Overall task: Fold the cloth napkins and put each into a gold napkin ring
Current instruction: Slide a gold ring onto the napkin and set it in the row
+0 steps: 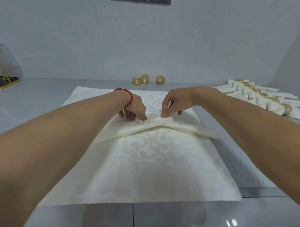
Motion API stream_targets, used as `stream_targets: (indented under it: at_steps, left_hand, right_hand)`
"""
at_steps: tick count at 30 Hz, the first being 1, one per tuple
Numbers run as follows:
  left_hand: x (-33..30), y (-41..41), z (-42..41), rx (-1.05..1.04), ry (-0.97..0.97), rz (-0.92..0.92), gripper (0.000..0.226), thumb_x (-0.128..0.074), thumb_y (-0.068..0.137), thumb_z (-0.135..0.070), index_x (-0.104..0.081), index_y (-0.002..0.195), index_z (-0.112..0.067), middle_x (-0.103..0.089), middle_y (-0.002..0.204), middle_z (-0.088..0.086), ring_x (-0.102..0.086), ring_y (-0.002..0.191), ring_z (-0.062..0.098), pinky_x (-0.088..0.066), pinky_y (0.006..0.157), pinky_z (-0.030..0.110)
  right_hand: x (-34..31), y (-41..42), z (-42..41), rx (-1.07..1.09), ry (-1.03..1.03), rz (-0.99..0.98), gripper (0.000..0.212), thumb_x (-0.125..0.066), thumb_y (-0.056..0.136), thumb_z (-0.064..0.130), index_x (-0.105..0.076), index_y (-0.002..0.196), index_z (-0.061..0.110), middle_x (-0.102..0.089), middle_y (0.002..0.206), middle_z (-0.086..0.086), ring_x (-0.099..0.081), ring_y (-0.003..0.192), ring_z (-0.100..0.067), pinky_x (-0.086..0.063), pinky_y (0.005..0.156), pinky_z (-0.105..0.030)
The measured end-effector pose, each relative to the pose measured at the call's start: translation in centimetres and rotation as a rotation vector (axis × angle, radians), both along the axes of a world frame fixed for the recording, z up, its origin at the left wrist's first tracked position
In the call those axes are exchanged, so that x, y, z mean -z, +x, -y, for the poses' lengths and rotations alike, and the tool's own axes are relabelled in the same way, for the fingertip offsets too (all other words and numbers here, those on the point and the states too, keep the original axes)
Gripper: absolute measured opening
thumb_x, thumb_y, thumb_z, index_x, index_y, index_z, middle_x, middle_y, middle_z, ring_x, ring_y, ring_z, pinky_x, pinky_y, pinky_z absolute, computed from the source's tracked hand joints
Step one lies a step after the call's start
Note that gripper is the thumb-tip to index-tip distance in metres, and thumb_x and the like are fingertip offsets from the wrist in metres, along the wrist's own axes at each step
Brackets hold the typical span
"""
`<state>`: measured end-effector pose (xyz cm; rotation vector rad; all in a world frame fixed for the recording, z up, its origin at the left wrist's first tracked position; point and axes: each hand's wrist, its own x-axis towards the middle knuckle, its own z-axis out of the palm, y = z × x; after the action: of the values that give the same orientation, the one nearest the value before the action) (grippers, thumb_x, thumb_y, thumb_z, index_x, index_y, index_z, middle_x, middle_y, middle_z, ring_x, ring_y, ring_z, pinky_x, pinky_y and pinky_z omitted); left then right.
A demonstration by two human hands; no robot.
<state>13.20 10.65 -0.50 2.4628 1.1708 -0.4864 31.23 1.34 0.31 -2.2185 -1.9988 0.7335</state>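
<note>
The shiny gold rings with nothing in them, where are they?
In the head view, three empty gold rings stand in a row at the far side of the table, near the wall, just beyond the spread napkin and the two hands.

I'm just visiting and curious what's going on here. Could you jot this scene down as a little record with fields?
activity: folding a cream napkin on the table
left hand: pinches the gathered fold
right hand: pinches the same fold
empty gold rings: three, at the table's far edge
finished napkins: a row in gold rings, far right
left wrist: red bracelet
</note>
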Motion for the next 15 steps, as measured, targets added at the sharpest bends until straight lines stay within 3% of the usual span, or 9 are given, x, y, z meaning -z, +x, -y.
stream_targets:
  at_steps: [2, 4, 9, 15]
  left_hand:
    - [-0.1, 0.0, -0.2, 0.012, -0.017, -0.007, 0.017, -0.066, 0.089, -0.028, -0.065, 0.085, -0.012, -0.061, 0.084, 0.006, -0.055, 0.077, 0.024, -0.051, 0.072, 0.034]
    - [-0.2, -0.1, -0.5, 0.015, -0.049, -0.009, 0.016, -0.067, 0.090, -0.028, -0.064, 0.087, -0.013, -0.060, 0.084, 0.006, -0.054, 0.077, 0.023, -0.050, 0.072, 0.033]
    - [-0.6, -0.6, -1.0, 0.106, -0.061, 0.026, 0.020, -0.072, 0.090, -0.032, -0.065, 0.077, -0.017, -0.064, 0.080, 0.002, -0.060, 0.078, 0.018, -0.055, 0.075, 0.032]
    - [-0.4, -1.0, -0.4, 0.149, -0.068, 0.205, 0.020, -0.069, 0.092, -0.034, -0.073, 0.104, -0.019, -0.069, 0.104, -0.003, -0.064, 0.096, 0.011, -0.057, 0.078, 0.030]
  right_hand:
    - [0.3, -0.2, -0.2, -0.036, 0.029, 0.025, 0.028, -0.080, 0.086, 0.045, -0.077, 0.091, 0.018, -0.072, 0.101, 0.013, -0.069, 0.095, -0.013, -0.060, 0.082, -0.028]
    - [0.4, -0.4, -0.6, -0.058, 0.044, 0.091, 0.027, -0.080, 0.084, 0.049, -0.077, 0.089, 0.022, -0.073, 0.105, 0.012, -0.073, 0.090, -0.016, -0.059, 0.086, -0.032]
    - [0.7, -0.7, -1.1, -0.096, 0.108, 0.235, 0.031, -0.079, 0.084, 0.051, -0.074, 0.084, 0.021, -0.073, 0.086, 0.008, -0.065, 0.070, -0.011, -0.053, 0.073, -0.029]
    - [0.9, -1.1, -1.3, -0.109, 0.101, 0.293, 0.031, -0.077, 0.086, 0.049, -0.073, 0.085, 0.018, -0.073, 0.082, 0.002, -0.065, 0.069, -0.012, -0.047, 0.066, -0.027]
